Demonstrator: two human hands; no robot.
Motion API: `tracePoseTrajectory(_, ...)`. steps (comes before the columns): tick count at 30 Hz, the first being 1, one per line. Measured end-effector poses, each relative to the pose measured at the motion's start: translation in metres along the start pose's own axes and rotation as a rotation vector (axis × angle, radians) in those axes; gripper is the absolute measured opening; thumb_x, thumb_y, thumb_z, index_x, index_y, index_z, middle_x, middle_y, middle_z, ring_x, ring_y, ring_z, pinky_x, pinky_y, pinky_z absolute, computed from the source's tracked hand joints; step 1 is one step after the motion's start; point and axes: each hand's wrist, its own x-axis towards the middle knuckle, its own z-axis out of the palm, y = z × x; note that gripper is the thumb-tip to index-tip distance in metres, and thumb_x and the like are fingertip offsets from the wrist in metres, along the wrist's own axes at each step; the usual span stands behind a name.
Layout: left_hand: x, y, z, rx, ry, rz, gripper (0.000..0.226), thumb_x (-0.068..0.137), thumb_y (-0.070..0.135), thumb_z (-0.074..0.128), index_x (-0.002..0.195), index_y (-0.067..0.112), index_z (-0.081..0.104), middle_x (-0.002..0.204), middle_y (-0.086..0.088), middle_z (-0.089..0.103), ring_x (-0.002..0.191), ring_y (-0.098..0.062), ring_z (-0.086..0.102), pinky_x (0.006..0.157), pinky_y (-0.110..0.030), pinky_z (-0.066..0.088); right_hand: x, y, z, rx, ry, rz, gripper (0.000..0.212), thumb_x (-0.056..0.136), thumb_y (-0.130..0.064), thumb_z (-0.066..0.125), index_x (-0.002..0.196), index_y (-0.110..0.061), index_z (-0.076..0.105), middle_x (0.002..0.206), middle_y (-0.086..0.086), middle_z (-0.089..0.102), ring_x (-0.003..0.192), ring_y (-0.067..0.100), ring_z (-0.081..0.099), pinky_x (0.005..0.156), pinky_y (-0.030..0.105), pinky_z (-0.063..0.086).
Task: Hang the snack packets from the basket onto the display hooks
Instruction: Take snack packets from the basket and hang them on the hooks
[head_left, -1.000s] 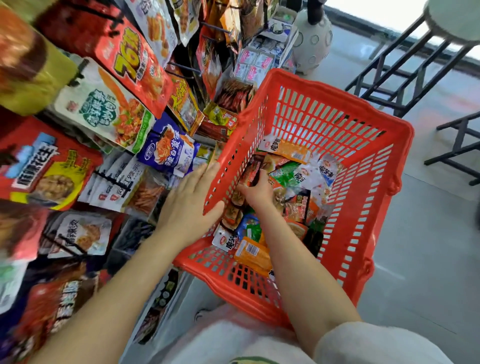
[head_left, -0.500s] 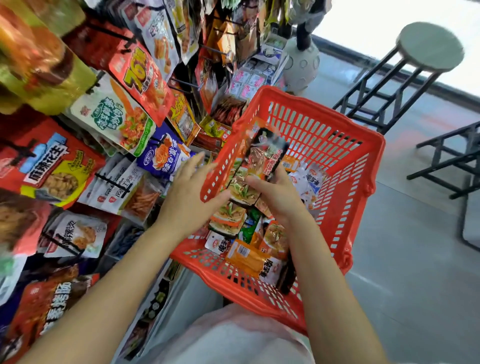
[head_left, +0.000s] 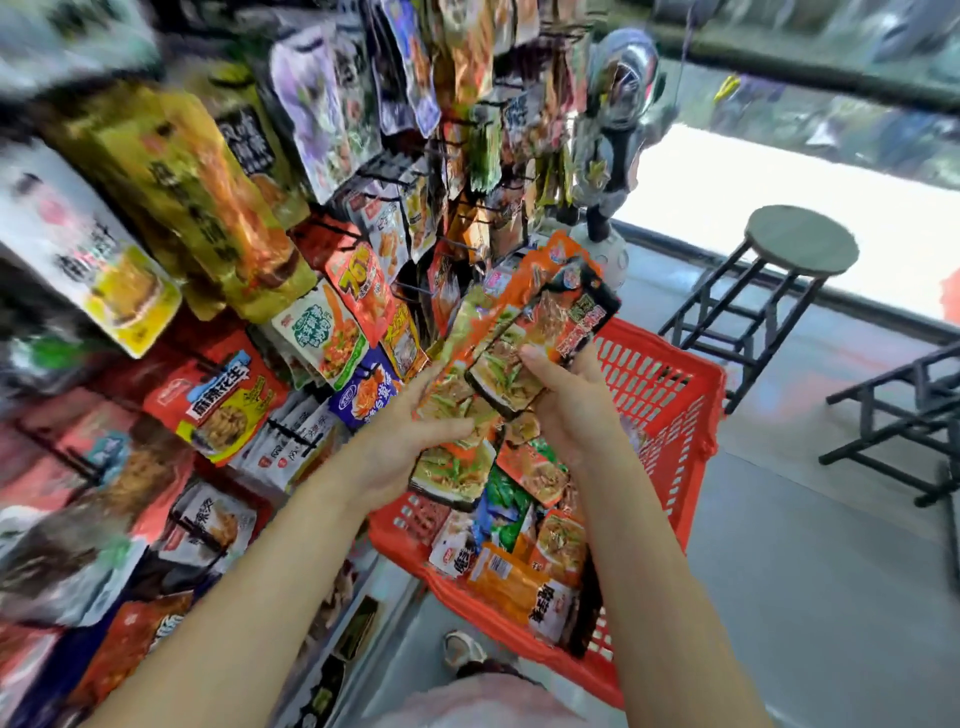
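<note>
The packets (head_left: 511, 343) are up out of the basket (head_left: 670, 415) right now, a fanned bunch of long orange and dark strips held above its near-left corner, tops pointing up and right toward the rack. The right hand (head_left: 571, 410) grips the dark-edged one from the right, thumb lying across its front. The left hand (head_left: 410, 441) is closed on the lower end of the bunch from the left, fingers under, thumb on top. So both hands are grasping the same stack, neither is free.

Judging from that, the step in hand is sorting one packet off the bunch and getting it to a hook. Best bet: let the left hand keep the spare packets pinched low while the right slides a single one free, then turns it so the top edge leads. The hang hole is too blurred to make out, so the person should find it by eye before reaching in.

The hooks (head_left: 395, 171) are black wire prongs sticking out of the rack on the left, most already loaded with bags. It's crowded there, so a matching row or a bare prong needs picking first; which one is free can't be told from this blurry view.

More packets still lie in the basket. A stool (head_left: 800, 247) stands well apart on the right, out of the way.
</note>
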Motion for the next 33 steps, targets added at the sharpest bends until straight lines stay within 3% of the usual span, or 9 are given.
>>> tracePoseTrajectory(6, -0.027, 0.016, -0.004, -0.005, 0.039, 0.073, 0.091, 0.09, 0.014, 0.072, 0.159, 0.034, 0.017, 0.165, 0.006, 0.022, 0.15, -0.019, 0.026, 0.121, -0.046, 0.021, -0.011, -0.007, 0.008, 0.099, 0.097, 0.005, 0.071, 0.096, -0.002, 0.062, 0.156, -0.008, 0.025, 0.134, 0.015, 0.062, 0.099, 0.02, 0.072, 0.084, 0.038, 0.061)
tracePoseTrajectory(11, -0.041, 0.015, -0.015, -0.059, 0.019, 0.026, 0.099, 0.088, 0.01, 0.075, 0.159, 0.041, 0.012, 0.169, 0.011, 0.003, 0.155, -0.02, 0.011, 0.122, -0.056, 0.011, -0.016, -0.002, 0.01, 0.118, 0.12, 0.005, 0.071, 0.097, -0.003, 0.062, 0.157, -0.012, 0.024, 0.144, 0.015, 0.055, 0.113, 0.024, 0.066, 0.092, 0.04, 0.057)
tracePoseTrajectory(16, -0.046, 0.009, -0.025, -0.143, 0.105, 0.073, 0.103, 0.082, 0.018, 0.083, 0.159, 0.039, 0.019, 0.16, 0.012, 0.022, 0.151, -0.023, 0.024, 0.122, -0.052, 0.016, -0.017, 0.004, 0.013, 0.132, 0.181, 0.052, 0.08, 0.096, -0.002, 0.063, 0.16, -0.012, 0.016, 0.151, 0.014, 0.046, 0.127, 0.025, 0.059, 0.082, 0.03, 0.06)
tracePoseTrajectory(20, -0.05, 0.009, -0.033, -0.204, 0.321, 0.082, 0.092, 0.082, 0.039, 0.078, 0.158, 0.023, 0.029, 0.16, -0.005, 0.037, 0.137, -0.03, 0.049, 0.102, -0.048, 0.049, -0.016, 0.008, 0.014, 0.079, 0.161, 0.068, 0.082, 0.096, -0.006, 0.065, 0.16, -0.011, 0.013, 0.152, 0.013, 0.045, 0.128, 0.025, 0.056, 0.106, 0.044, 0.05)
tracePoseTrajectory(22, -0.05, 0.008, -0.038, -0.185, 0.346, 0.118, 0.107, 0.066, 0.059, 0.085, 0.155, 0.022, 0.037, 0.153, -0.009, 0.048, 0.12, -0.032, 0.063, 0.073, -0.038, 0.06, -0.018, 0.013, 0.018, 0.021, 0.094, 0.1, 0.076, 0.095, -0.01, 0.067, 0.156, -0.009, 0.022, 0.149, 0.014, 0.048, 0.123, 0.026, 0.061, 0.101, 0.045, 0.053)
tracePoseTrajectory(24, -0.043, 0.002, -0.045, -0.14, 0.324, 0.098, 0.126, 0.046, 0.073, 0.089, 0.153, 0.027, 0.04, 0.153, -0.003, 0.048, 0.13, -0.03, 0.056, 0.086, -0.044, 0.058, -0.022, 0.019, 0.026, -0.017, 0.015, 0.128, 0.05, 0.096, -0.01, 0.066, 0.141, -0.011, 0.045, 0.137, 0.013, 0.059, 0.115, 0.027, 0.065, 0.097, 0.045, 0.055)
tracePoseTrajectory(27, -0.054, 0.016, -0.032, -0.117, 0.233, 0.061, 0.094, 0.068, 0.054, 0.089, 0.148, 0.029, 0.046, 0.144, -0.003, 0.057, 0.127, -0.024, 0.059, 0.11, -0.052, 0.043, -0.028, 0.025, 0.04, -0.062, -0.063, 0.081, 0.036, 0.092, -0.019, 0.073, 0.125, -0.023, 0.059, 0.131, 0.004, 0.066, 0.121, 0.025, 0.063, 0.104, 0.049, 0.049)
tracePoseTrajectory(30, -0.06, 0.023, -0.031, -0.061, 0.138, 0.009, 0.035, 0.099, 0.006, 0.059, 0.118, 0.036, 0.056, 0.096, 0.008, 0.077, 0.089, -0.013, 0.073, 0.088, -0.041, 0.052, -0.027, 0.034, 0.039, -0.11, -0.11, 0.022, 0.122, 0.058, -0.059, 0.092, 0.156, -0.02, 0.03, 0.161, 0.004, 0.035, 0.147, 0.027, 0.036, 0.117, 0.057, 0.035)
tracePoseTrajectory(33, -0.064, 0.026, -0.03, -0.017, 0.102, -0.069, 0.04, 0.094, 0.011, 0.067, 0.132, 0.021, 0.057, 0.11, -0.001, 0.075, 0.101, -0.019, 0.072, 0.089, -0.041, 0.055, -0.036, 0.026, 0.047, -0.16, -0.178, -0.001, 0.097, 0.079, -0.043, 0.084, 0.156, -0.019, 0.031, 0.158, -0.001, 0.039, 0.145, 0.019, 0.038, 0.118, 0.049, 0.034)
